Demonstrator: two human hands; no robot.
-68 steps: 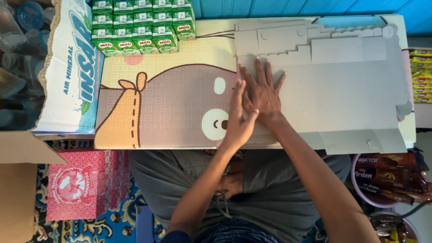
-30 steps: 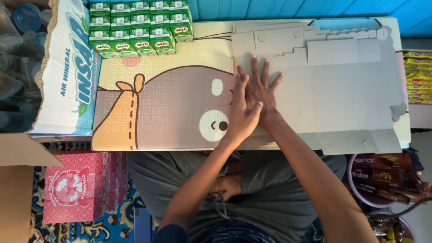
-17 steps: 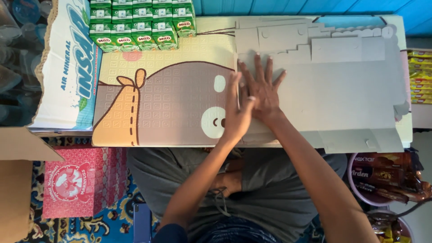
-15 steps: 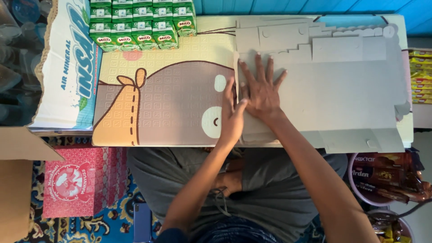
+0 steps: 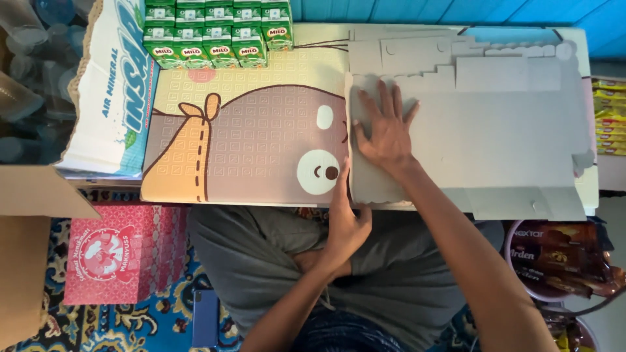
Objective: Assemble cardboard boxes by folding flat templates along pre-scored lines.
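Two hands on flat grey cardboard (image 5: 482, 143), right hand (image 5: 386, 133) pressing, fingers spread, left hand (image 5: 345, 221) seemingly pinching its edge.

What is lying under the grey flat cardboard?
The grey flat cardboard lies on a mat with a cartoon animal, whose right part it covers. The right hand presses on top. Anything else beneath is hidden.
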